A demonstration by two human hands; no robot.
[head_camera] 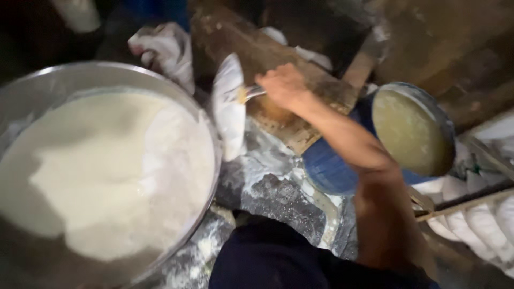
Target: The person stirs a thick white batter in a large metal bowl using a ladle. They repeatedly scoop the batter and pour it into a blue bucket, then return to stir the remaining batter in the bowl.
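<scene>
Blue bucket (329,171) at 3 o'clock, tilted, filled with pale yellowish liquid (407,131). Worn wooden plank (241,40) running from 12 toward centre, dusted white. Crumpled white cloth (168,48) at 11 o'clock. Row of white lumps (484,225) at 4 o'clock, beside a thin wooden strip (463,206). Dark, flour-spattered floor (278,195) at centre. Dark blue fabric (267,257) at 6 o'clock.
</scene>
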